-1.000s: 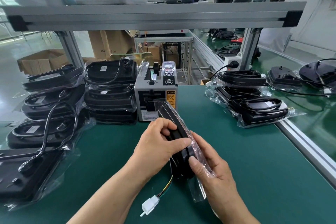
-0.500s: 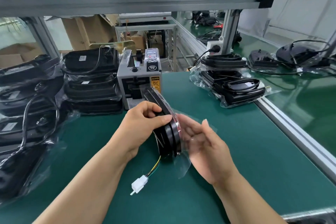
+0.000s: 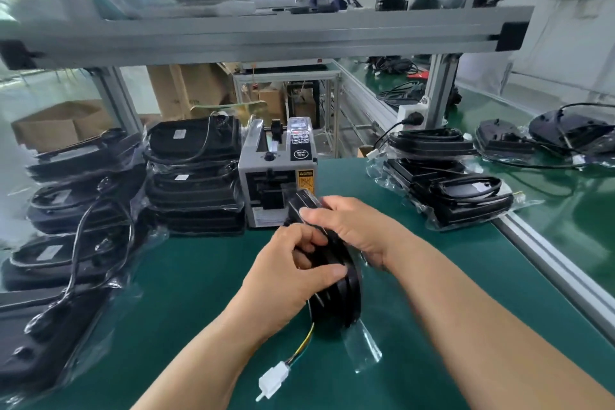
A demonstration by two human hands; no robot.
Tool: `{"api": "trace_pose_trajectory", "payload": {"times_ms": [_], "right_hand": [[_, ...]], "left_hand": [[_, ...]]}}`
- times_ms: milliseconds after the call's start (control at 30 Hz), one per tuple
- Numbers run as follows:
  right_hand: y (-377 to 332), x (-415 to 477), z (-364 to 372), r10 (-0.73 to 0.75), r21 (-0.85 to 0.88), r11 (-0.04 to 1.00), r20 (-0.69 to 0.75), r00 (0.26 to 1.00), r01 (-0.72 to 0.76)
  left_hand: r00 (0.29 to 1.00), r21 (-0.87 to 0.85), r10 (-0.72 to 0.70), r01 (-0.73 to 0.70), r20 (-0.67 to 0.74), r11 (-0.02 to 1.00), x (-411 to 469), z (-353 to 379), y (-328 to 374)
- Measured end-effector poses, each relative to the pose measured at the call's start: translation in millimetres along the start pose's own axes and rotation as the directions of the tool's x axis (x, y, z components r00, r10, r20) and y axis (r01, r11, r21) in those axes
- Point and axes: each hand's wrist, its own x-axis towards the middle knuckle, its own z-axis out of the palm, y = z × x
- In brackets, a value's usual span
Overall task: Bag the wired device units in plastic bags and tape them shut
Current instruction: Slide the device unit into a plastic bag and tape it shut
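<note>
Our right grip [image 3: 352,226] has moved up over the far top of the unit [image 3: 344,296].
Left grip [image 3: 293,276] pinches its near edge, upright on the worktop [image 3: 199,293] before the dispenser [image 3: 276,183]; the connector [image 3: 273,381] lies outside the bag [image 3: 364,346], so taping must wait.

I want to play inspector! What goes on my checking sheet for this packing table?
Surface: green mat, in use.
Job's things: device unit stands on edge, plastic bag partly round it; tape dispenser behind; bagged units stacked left and right.
Clutter: unbagged units on the next bench.
Hands: left hand grips the device unit; right hand holds its top edge.
Cables: white connector on coloured wires lies on the mat; black power cable plugged into a socket.
Surroundings: metal shelf overhead, cardboard boxes behind.
</note>
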Motion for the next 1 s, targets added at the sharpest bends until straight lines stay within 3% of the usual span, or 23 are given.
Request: {"api": "trace_pose_trajectory", "payload": {"times_ms": [100, 233, 333, 467, 700, 833, 900, 1000], "right_hand": [[2, 9, 0, 0.03, 0.05, 0.998, 0.057, 0.998, -0.033], [11, 2, -10, 0.057, 0.162, 0.984, 0.108, 0.993, -0.074], [19, -7, -15, 0.072, 0.12, 0.989, 0.083, 0.994, -0.081], [21, -11, -14, 0.069, 0.151, 0.986, 0.067, 0.995, -0.078], [21, -11, -8, 0.029, 0.122, 0.992, 0.031, 0.999, -0.033], [20, -12, -6, 0.01, 0.09, 0.996, 0.021, 1.0, -0.012], [19, -12, -5, 0.014, 0.075, 0.997, 0.012, 1.0, -0.015], [20, -11, -3, 0.02, 0.057, 0.998, 0.006, 1.0, -0.02]], "left_hand": [[1.0, -0.177, -0.016, 0.014, -0.006, 0.984, 5, -10, -2], [0.909, -0.453, -0.317, 0.171, -0.27, 0.875, 48, -35, -21], [0.852, -0.574, -0.452, 0.237, -0.264, 0.784, 81, -42, -31], [0.801, -0.67, -0.55, 0.276, -0.236, 0.689, 111, -34, -32], [0.731, -0.805, -0.635, 0.207, -0.25, 0.555, 134, -28, -19], [0.664, -0.822, -0.672, 0.151, -0.327, 0.55, 135, -21, -9], [0.685, -0.797, -0.628, 0.115, -0.368, 0.592, 127, -20, -6], [0.872, -0.698, -0.384, 0.07, -0.304, 0.712, 106, -23, -5]]}}
